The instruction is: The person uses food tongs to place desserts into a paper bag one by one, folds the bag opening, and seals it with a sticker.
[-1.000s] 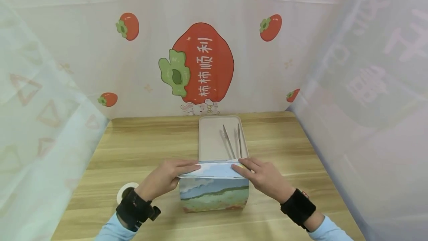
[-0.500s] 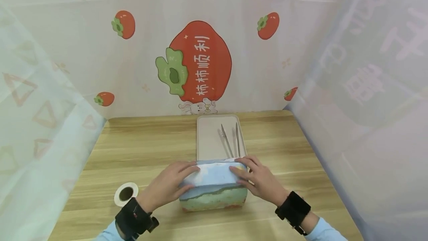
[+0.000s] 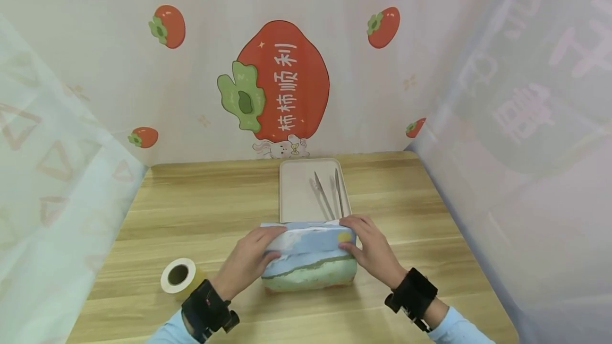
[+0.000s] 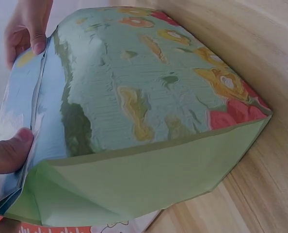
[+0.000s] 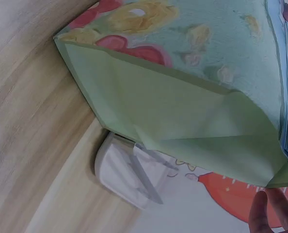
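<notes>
A paper gift bag (image 3: 311, 275) painted with a landscape stands upright on the table, its top folded over toward the front. Its front shows yellow and red flowers, and its side gusset (image 4: 134, 179) is plain green. My left hand (image 3: 248, 256) pinches the left end of the folded top (image 3: 311, 240), thumb in front and fingers behind. At the right end my right hand (image 3: 373, 248) holds the same fold, thumb near a yellow sun. In the left wrist view the left thumb (image 4: 10, 153) presses along the flap's edge.
Behind the bag lies a pale tray (image 3: 294, 190) with two slim, pointed metal tools (image 3: 324, 195) on it; their lower ends are hidden. A tape roll (image 3: 167, 281) sits left of my left hand. Printed cloth (image 3: 382, 89) hangs at the back and both sides.
The folded top has come down over the front, and its sun print now shows. Both thumbs have shifted to the front of the fold. The head view has moved slightly.
</notes>
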`<state>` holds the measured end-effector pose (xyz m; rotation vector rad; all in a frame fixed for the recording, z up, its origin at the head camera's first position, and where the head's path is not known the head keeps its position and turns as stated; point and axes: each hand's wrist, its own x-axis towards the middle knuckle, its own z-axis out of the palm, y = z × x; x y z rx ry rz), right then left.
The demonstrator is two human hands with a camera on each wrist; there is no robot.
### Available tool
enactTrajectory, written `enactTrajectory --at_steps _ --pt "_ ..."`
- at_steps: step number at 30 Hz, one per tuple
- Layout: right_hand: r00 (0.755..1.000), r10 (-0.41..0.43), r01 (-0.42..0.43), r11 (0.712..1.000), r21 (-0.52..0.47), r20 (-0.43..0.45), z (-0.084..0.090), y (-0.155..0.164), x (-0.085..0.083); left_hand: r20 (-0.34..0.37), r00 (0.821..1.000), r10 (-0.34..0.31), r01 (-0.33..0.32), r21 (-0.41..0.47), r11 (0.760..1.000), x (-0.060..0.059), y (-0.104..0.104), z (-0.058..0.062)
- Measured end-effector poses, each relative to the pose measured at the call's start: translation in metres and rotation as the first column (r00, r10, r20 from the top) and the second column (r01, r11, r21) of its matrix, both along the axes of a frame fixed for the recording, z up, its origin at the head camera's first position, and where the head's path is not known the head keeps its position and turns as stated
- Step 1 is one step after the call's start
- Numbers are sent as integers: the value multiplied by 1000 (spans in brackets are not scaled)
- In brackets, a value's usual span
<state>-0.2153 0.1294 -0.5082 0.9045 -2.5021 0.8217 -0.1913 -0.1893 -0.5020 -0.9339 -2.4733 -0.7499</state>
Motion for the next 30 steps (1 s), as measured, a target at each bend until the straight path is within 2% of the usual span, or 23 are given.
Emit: enactTrajectory --at_steps 6,12,14,16,19,21,25,30 --pt "999 -13 14 1000 9 -43 -3 5 -4 -6 1000 21 -21 0 1000 -4 6 -2" --pt "998 -24 25 1000 16 -61 -4 10 -10 -30 999 15 -14 17 1000 -9 12 -6" --pt "997 -31 32 999 11 -68 -4 11 -12 0 1000 13 -13 17 1000 -12 14 -5" --pt "997 -28 28 1000 5 -79 -5 13 -15 60 998 26 -27 23 999 -15 16 -1" --pt "996 -16 16 1000 -1 -92 -5 14 -17 171 984 60 -70 53 996 -17 16 3" --pt "997 -10 9 1000 -4 -78 -5 16 -17 219 972 79 -99 81 992 -18 15 4" --pt "999 2 -3 999 -43 -38 -5 20 -16 259 962 86 -121 122 985 -20 14 4" --pt "1000 14 -15 994 -106 -3 -3 24 -19 270 958 96 -134 125 983 -24 15 7"
